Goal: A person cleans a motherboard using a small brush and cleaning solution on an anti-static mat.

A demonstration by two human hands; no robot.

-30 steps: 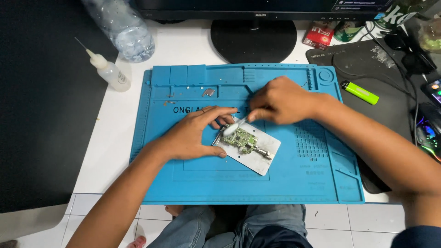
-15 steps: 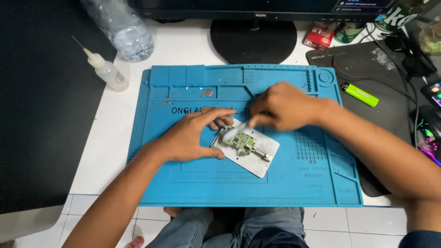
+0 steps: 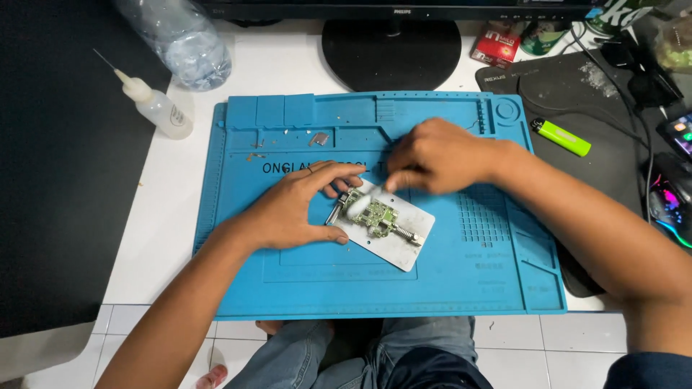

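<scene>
Little has moved: the left hand point(image 3: 292, 209) still lies open, bracing the small green circuit board point(image 3: 376, 215); right hand point(image 3: 436, 157) pinches a blurred tool above it.

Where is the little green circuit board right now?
In the head view, the green circuit board sits clamped on a white holder plate near the middle of the blue work mat, between the left hand and right hand.

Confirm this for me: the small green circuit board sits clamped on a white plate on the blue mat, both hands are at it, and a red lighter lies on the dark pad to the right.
One detail is wrong: the lighter is bright green, not red, as the head view shows. The rest holds: circuit board on the white plate, blue mat, left hand and right hand at it.
</scene>
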